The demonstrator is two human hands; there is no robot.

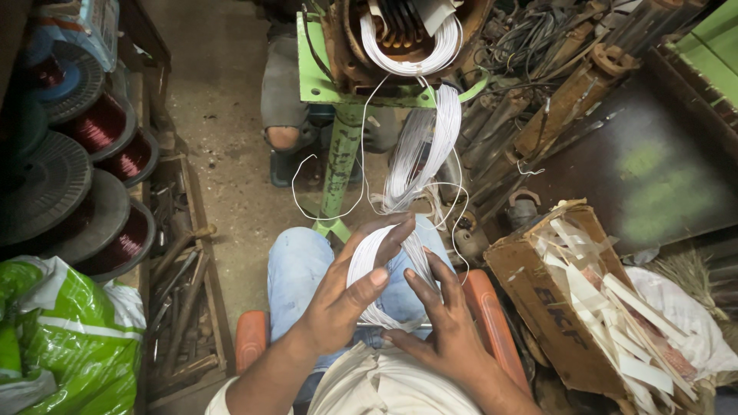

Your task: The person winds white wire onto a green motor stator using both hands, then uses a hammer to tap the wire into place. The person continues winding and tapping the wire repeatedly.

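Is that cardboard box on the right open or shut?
Open: the cardboard box has its flaps apart, and pale paper strips stick out of its top.

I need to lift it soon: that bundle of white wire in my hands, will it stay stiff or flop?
The white wire bundle probably flops: it drapes in loose loops between both hands. Stray strands curl off, so it may tangle. It looks thin, likely light.

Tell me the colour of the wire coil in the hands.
White, seen in the head view: the wire coil held by the left hand and right hand.
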